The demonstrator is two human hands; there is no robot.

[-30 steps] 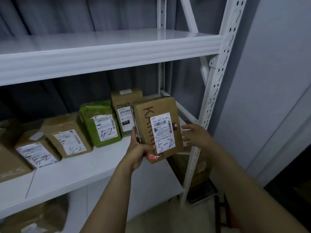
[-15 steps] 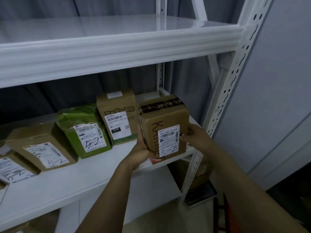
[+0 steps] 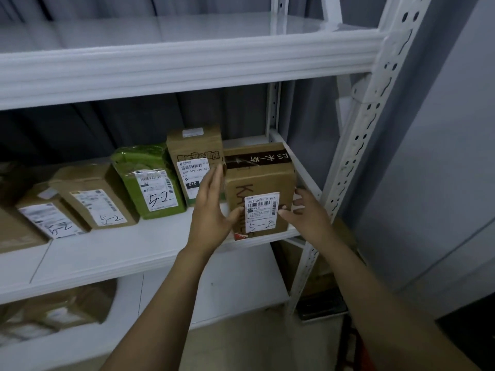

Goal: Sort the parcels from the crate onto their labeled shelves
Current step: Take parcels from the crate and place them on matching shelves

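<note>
Parcel (image 3: 258,183) (marked 5-2) stands on the shelf (image 3: 134,245), taller box (image 3: 194,153) left, post (image 3: 356,145) right; left hand (image 3: 211,210) and right hand (image 3: 305,212) flank it, fingers loose, gripping nothing.

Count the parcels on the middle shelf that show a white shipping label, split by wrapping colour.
Brown cardboard boxes: 4
Green-wrapped parcel: 1
Total: 5
Another brown box, cut off at the left edge, shows no label and is not counted.
</note>
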